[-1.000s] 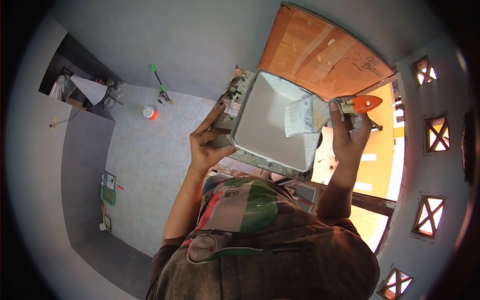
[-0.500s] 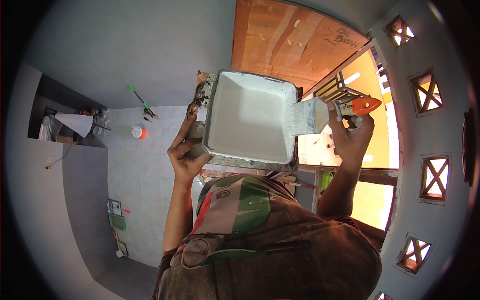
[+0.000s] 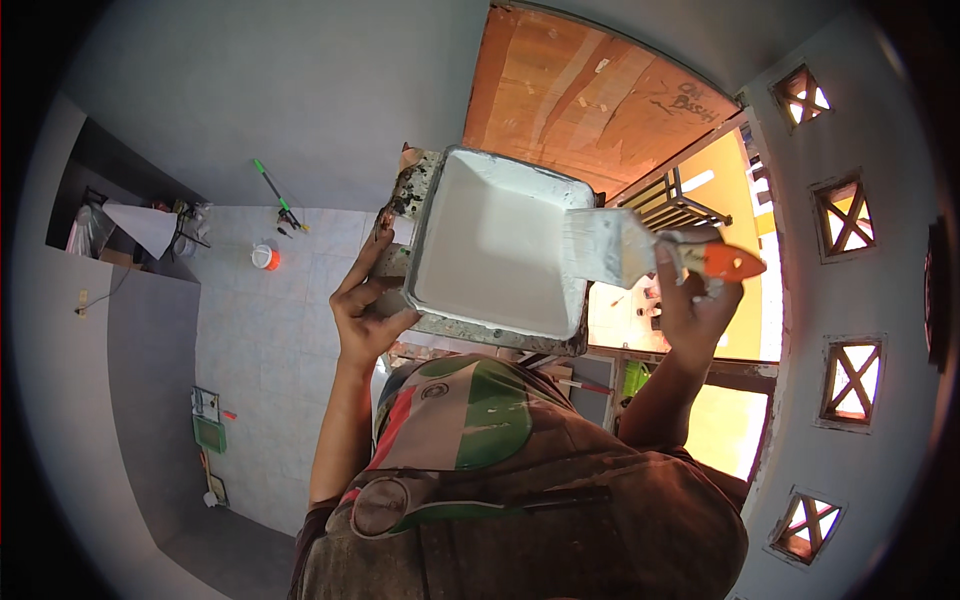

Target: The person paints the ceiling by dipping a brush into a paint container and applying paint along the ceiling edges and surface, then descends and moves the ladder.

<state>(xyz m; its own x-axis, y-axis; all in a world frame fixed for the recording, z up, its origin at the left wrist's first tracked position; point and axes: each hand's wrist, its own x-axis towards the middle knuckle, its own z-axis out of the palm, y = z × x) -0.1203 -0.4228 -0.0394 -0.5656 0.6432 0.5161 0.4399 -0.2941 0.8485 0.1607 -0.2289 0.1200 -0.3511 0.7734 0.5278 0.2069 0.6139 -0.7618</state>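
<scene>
A square paint tray (image 3: 512, 175) with white-coated walls holds pale paint (image 3: 490, 260). Beneath it lies a paint-spattered board (image 3: 412, 195), its edges showing at the left and front. My left hand (image 3: 366, 312) grips the tray's near left corner, thumb at the rim and fingers spread along the board's side. A wide paintbrush (image 3: 605, 246), pale with paint and with an orange handle end, is pinched in my right hand (image 3: 697, 305). Its bristles rest across the tray's right side, the tips at the paint; whether they dip in I cannot tell.
A brown-covered door (image 3: 590, 100) stands open beyond the tray, beside a bright doorway. On the tiled floor at left are a white and orange bucket (image 3: 265, 258), a green-handled tool (image 3: 272, 190) and a green tray (image 3: 209, 433). Cross-barred openings (image 3: 848, 215) line the right wall.
The brush has swung so its handle slopes down to the right, and its bristles lie farther over the tray. My right hand is slightly lower; the left keeps its hold.
</scene>
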